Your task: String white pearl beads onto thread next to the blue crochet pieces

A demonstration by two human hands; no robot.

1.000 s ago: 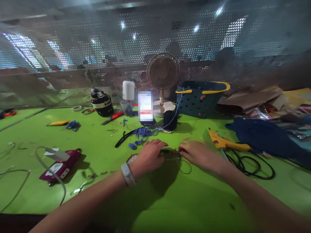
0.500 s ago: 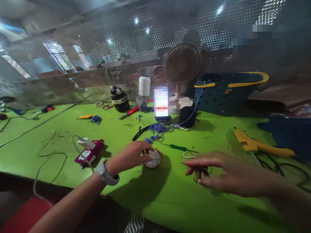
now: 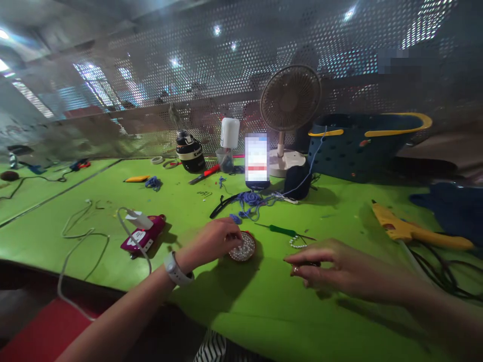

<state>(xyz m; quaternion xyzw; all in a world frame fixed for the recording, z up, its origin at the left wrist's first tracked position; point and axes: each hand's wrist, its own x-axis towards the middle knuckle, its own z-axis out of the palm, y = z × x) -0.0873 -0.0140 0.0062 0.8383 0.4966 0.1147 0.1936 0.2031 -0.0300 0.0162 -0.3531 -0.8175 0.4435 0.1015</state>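
My left hand (image 3: 213, 242), a white band on its wrist, has its fingers curled round the edge of a small round disc covered in pearl beads (image 3: 243, 247) on the green table (image 3: 264, 311). My right hand (image 3: 332, 267) hovers low over the table to the right, fingers pinched together on something I cannot make out. A short string of pearl beads (image 3: 298, 244) and a green-handled tool (image 3: 284, 231) lie just beyond my hands. Blue yarn (image 3: 251, 201) and a dark yarn ball (image 3: 297, 182) lie further back.
A phone (image 3: 257, 160), a small fan (image 3: 289, 108) and a blue basket (image 3: 362, 146) stand at the back. A yellow glue gun (image 3: 411, 232) with black cable lies right. A magenta device (image 3: 145, 235) with white cable lies left. Perforated metal screen behind.
My left hand drew the beaded disc toward me and to the left. My right hand left the disc, moved right, and closed its fingers. The view shifted left.
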